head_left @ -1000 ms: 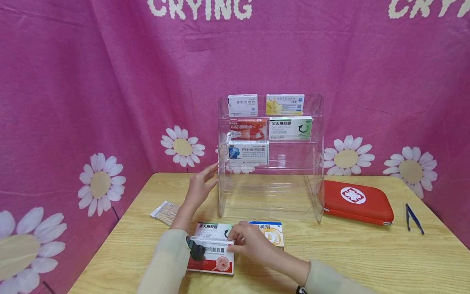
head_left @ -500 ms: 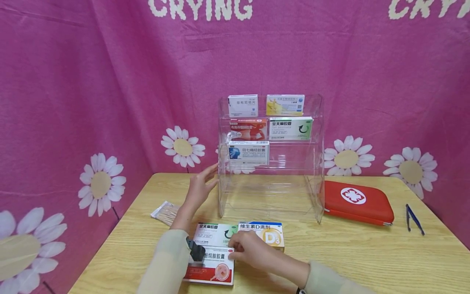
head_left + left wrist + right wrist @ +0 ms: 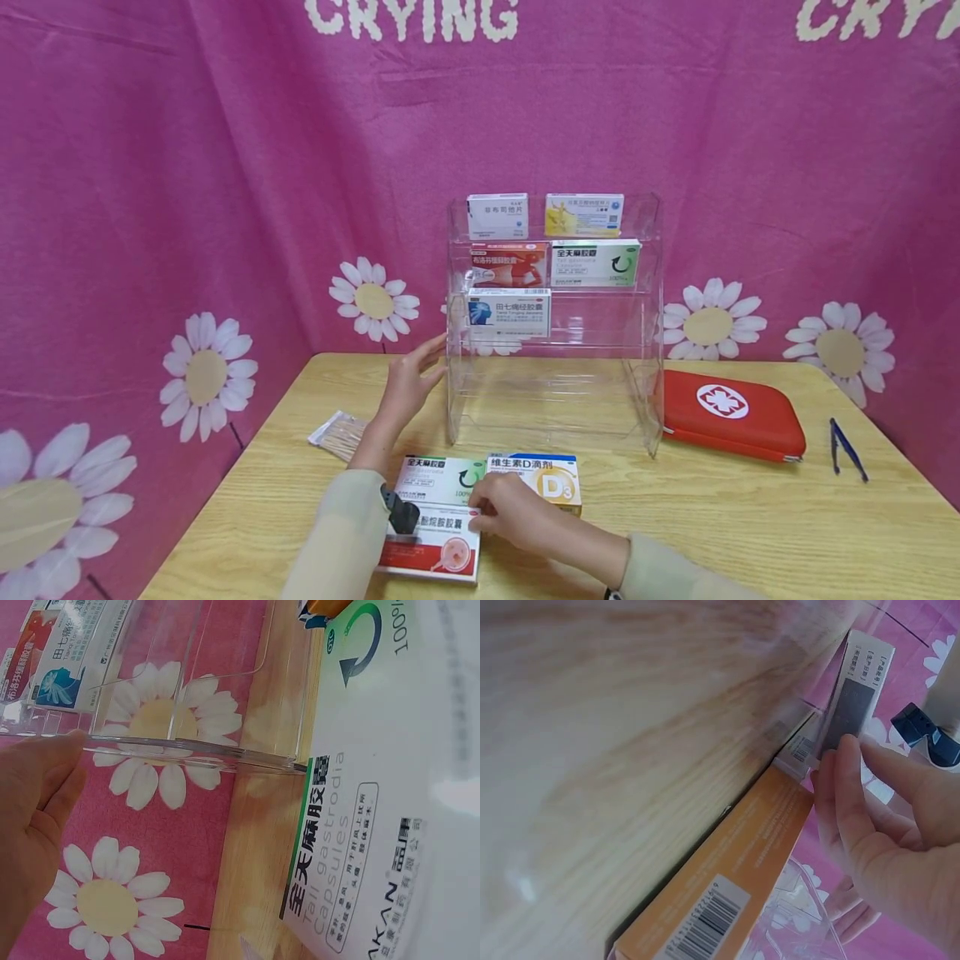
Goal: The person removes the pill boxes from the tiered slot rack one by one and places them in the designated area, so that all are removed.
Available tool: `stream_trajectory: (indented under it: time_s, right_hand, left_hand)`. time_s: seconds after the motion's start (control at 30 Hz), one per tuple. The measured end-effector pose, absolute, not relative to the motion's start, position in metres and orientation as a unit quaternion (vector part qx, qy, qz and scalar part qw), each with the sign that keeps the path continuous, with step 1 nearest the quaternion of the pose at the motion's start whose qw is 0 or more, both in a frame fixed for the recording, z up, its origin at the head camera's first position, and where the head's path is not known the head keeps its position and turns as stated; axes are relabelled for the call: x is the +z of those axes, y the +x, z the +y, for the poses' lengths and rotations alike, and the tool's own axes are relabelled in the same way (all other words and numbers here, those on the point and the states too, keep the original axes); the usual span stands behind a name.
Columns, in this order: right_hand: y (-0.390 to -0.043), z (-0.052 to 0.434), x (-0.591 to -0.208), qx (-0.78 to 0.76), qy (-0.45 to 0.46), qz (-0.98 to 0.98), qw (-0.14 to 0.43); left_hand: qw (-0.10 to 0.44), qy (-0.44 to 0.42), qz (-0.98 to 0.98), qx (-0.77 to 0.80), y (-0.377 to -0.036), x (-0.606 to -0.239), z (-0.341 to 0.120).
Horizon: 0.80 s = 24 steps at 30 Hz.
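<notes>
red-and-white box (image 3: 432, 543) slid nearer under right hand (image 3: 510, 512) since earlier.

My left grip (image 3: 408, 385) rests against the left wall of the clear shelf rack (image 3: 553, 400), whose bottom tier is open at the front and whose third tier has room to the right of the blue-and-white box (image 3: 508, 312). Between me and the rack, three boxes lie packed edge to edge: the red-and-white box (image 3: 432, 542) under my right grip (image 3: 501, 510), the green-and-white box (image 3: 437, 479) and the orange box (image 3: 542, 477). To the right the surface (image 3: 712, 517) lies bare up to the red first-aid case (image 3: 726, 414) and tweezers (image 3: 846, 447); a swab packet (image 3: 339, 433) lies near my left forearm.
</notes>
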State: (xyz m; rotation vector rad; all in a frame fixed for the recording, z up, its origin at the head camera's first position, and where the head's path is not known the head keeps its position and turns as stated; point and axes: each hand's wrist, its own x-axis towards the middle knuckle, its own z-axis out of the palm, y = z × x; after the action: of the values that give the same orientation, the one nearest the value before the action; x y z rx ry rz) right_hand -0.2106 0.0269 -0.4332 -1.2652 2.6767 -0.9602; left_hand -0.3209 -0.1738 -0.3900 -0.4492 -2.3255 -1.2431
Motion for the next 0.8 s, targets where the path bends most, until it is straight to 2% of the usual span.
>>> stream_trajectory:
  time_s: [0.4,0.63,0.8]
  right_hand:
    - [-0.212,0.028,-0.433,-0.319,-0.408,0.855,-0.009]
    - [-0.225,0.036,-0.426,-0.344,-0.425,0.834,-0.073]
    - [-0.241,0.046,-0.409,-0.363,-0.404,0.830,-0.129]
  left_hand:
    - [0.230,-0.160,-0.847,-0.452,-0.322,-0.391,-0.174]
    - [0.232,-0.166,-0.844,-0.453,-0.322,-0.392,-0.175]
    - [0.230,-0.165,-0.846,-0.453,-0.322,-0.392,-0.175]
